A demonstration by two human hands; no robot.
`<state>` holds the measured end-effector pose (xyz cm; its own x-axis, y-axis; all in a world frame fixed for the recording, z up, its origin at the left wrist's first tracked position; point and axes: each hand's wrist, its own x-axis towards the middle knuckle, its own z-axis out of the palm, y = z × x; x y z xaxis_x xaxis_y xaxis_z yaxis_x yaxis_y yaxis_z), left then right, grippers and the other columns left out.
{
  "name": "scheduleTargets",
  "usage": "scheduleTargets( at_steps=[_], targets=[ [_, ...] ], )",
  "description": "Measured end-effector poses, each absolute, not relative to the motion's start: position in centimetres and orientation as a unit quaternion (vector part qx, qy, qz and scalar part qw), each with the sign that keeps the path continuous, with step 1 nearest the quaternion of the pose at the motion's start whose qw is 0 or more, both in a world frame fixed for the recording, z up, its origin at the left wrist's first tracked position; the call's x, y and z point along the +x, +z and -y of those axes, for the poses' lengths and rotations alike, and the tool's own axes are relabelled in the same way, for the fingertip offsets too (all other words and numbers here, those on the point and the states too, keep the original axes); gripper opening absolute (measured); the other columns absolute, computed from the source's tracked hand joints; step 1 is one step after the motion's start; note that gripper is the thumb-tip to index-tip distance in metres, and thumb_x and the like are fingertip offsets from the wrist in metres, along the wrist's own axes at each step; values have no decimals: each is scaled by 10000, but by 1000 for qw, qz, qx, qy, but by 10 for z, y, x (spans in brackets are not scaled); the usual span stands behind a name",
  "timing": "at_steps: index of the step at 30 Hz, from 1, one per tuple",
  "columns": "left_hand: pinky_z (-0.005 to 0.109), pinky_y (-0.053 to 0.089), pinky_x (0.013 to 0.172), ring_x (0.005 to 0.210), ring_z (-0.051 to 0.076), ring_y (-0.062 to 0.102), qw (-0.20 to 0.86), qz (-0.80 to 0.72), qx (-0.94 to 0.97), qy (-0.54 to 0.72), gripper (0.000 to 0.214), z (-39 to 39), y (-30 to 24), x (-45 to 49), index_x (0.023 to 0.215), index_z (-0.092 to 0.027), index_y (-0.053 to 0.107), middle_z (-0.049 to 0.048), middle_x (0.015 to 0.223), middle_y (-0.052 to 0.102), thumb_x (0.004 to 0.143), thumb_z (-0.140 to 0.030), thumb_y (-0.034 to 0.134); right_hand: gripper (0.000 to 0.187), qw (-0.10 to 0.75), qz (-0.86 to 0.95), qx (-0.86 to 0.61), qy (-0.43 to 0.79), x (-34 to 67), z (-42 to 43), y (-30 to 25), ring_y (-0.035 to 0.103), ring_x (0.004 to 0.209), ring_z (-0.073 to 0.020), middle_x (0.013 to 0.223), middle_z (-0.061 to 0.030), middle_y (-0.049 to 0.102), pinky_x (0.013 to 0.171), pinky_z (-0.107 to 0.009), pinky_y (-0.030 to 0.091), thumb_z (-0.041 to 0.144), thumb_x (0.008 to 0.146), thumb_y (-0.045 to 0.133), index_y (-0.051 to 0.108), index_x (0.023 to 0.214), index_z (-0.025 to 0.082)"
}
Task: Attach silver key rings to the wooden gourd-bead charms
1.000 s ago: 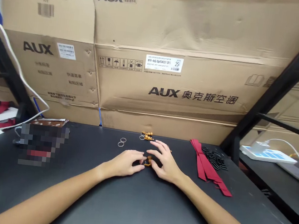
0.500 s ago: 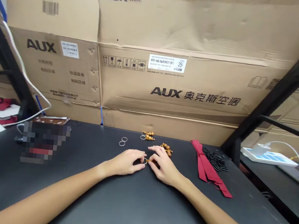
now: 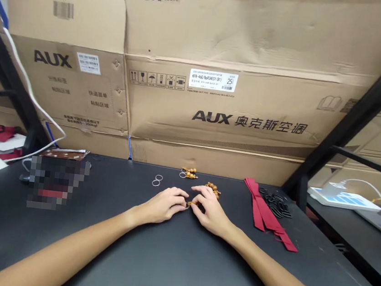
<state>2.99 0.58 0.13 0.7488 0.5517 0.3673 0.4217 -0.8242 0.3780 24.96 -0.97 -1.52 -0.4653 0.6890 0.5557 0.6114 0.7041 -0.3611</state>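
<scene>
My left hand (image 3: pixel 162 206) and my right hand (image 3: pixel 209 209) rest on the black table (image 3: pixel 163 259), fingertips meeting at mid-table. Between them they pinch a small orange-brown gourd charm (image 3: pixel 190 203); most of it is hidden by the fingers. The left fingertips seem to pinch a small metal ring at the charm's end, too small to be sure. Just beyond my right hand lies a little pile of brown wooden gourds (image 3: pixel 213 189). Farther back lie two finished gourd charms with rings (image 3: pixel 188 173) and two loose metal rings (image 3: pixel 156 180).
Red ribbons (image 3: pixel 265 211) and a heap of black rings (image 3: pixel 276 203) lie to the right. Large AUX cardboard boxes (image 3: pixel 219 73) wall off the back. A blurred-out object (image 3: pixel 57 178) sits left. Black rack struts (image 3: pixel 348 110) slant at both sides; a white power strip (image 3: pixel 342 198) lies beyond the right one.
My right hand's fingers have curled in from spread to a pinch on the charm, uncovering the gourd pile behind them. The left hand stays in place, fingers shifting slightly.
</scene>
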Motion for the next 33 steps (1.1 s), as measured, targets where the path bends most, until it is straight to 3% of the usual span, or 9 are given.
scheduleTargets(
  at_steps=[6,12,29,33],
  targets=[
    [376,431,994,1164,226,521,140,-286,916,244,122,-3,1,30,937,-207,631,76,1255,559,906,-305,567,99,335,865,-367,66,248,13,-13,473,1171,-257,1218,-100,549,983,-495,413,187,888,526,584,813,215],
    [350,431,997,1153,204,518,127,-259,919,268,150,-5,-1,31,894,-201,633,76,1226,566,938,-214,490,92,330,867,-367,63,249,13,-13,471,1176,-253,1213,-94,553,986,-485,410,193,892,525,591,835,222],
    [372,429,1001,1146,214,515,133,-260,919,266,166,-4,2,30,884,-205,655,70,1237,560,934,-224,498,96,337,844,-415,35,248,12,-14,479,1168,-279,1206,-111,562,947,-535,414,216,891,523,596,828,217],
    [385,425,1007,1156,225,511,129,-275,918,256,123,-3,3,30,918,-201,651,80,1230,559,916,-255,540,91,340,855,-388,50,248,13,-14,474,1168,-258,1218,-99,551,979,-502,405,217,898,526,591,835,219]
  ],
)
